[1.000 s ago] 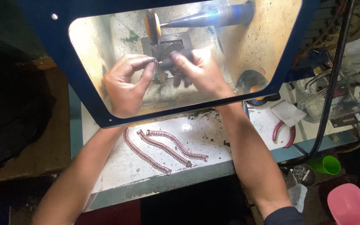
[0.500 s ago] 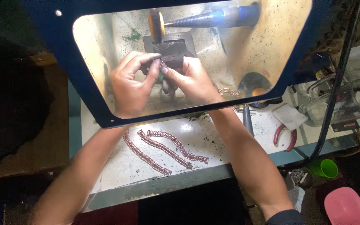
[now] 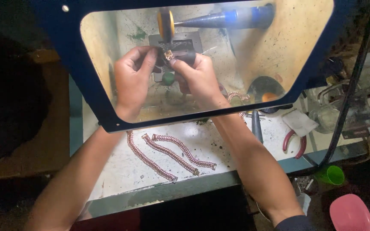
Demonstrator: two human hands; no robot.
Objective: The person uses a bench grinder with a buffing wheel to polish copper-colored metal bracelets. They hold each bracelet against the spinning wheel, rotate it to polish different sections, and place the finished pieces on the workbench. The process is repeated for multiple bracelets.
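The small gold-coloured metal piece (image 3: 168, 54) sits pinched between your two hands behind the clear blue-framed shield (image 3: 86, 85), just below the yellow-edged buffing wheel (image 3: 165, 25) on its tapered spindle, which lies left to right. Your right hand (image 3: 198, 75) has its fingertips closed on the piece from the right; your left hand (image 3: 132, 77) closes on it from the left, equally near. How the piece's long axis runs is too small to tell. Nearer you, three pink-gold chain bracelets (image 3: 168, 154) lie on the white benchtop (image 3: 120, 171), red-handled pliers (image 3: 294, 143) to the right.
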